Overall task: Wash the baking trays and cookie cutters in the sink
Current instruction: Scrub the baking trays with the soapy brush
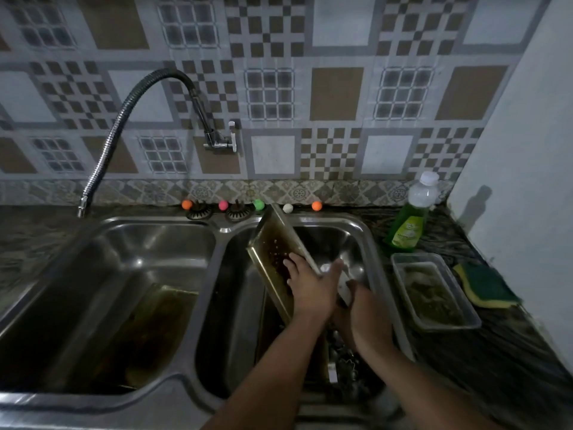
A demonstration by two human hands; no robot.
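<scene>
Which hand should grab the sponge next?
Right. The sponge lies on the counter right of the sink, nearer the right hand; the left hand steadies the tilted tray.

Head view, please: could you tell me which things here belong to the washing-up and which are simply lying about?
In use:
- baking tray, tilted in the right basin, held by the left hand
- right hand, behind the tray
- second tray in the left basin
- dish soap bottle
- sponge

Lying about:
- coloured balls
- plastic container
</scene>
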